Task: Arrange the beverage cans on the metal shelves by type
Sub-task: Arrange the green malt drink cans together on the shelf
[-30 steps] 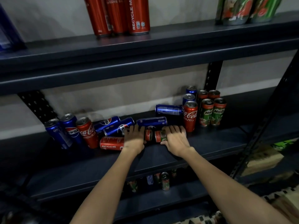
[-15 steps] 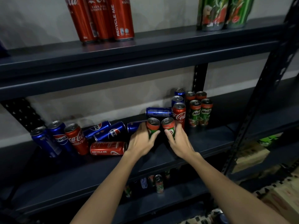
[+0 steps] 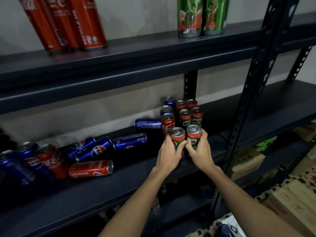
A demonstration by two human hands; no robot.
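We hold two upright Milo cans — left hand [image 3: 168,155] clamped on one [image 3: 177,138], right hand [image 3: 199,152] on the other [image 3: 193,135] — seemingly resting on the shelf [image 3: 102,190], at six o'clock from the standing Milo cluster [image 3: 190,113].

A plain grey wall [image 3: 136,17] stands behind a dark metal rack [image 3: 153,53], with a paler band low down. Perforated uprights [image 3: 248,93] rise at right. Cardboard boxes [image 3: 248,161] and a patterned floor [image 3: 301,178] lie at near right. Light is dim.
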